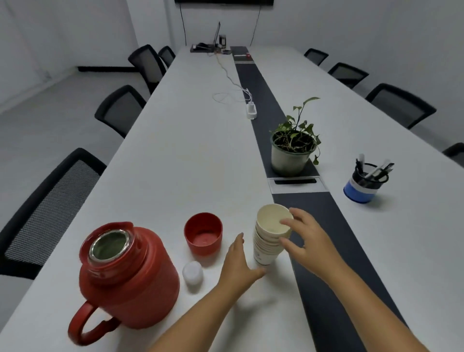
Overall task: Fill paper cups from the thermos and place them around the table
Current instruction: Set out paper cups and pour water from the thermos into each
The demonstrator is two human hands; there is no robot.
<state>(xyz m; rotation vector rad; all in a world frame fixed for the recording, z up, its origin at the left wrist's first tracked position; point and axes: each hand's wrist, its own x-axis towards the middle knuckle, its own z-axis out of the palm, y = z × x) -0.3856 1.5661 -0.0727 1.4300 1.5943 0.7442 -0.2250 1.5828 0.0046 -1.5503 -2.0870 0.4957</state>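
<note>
The right hand (pixel 305 241) is covering part of the paper cup stack (pixel 270 238); its printing is blurring. The wall screen (pixel 223 2) is being cropped at top.

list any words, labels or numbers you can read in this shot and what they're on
None can be read.
Stack of white paper cups: a small dark mark low on the bottom cup's side, too blurred to read.
Blue and white round pen holder: no legible print.
Red plastic thermos jug and red plastic lid cup: no text visible.
</note>
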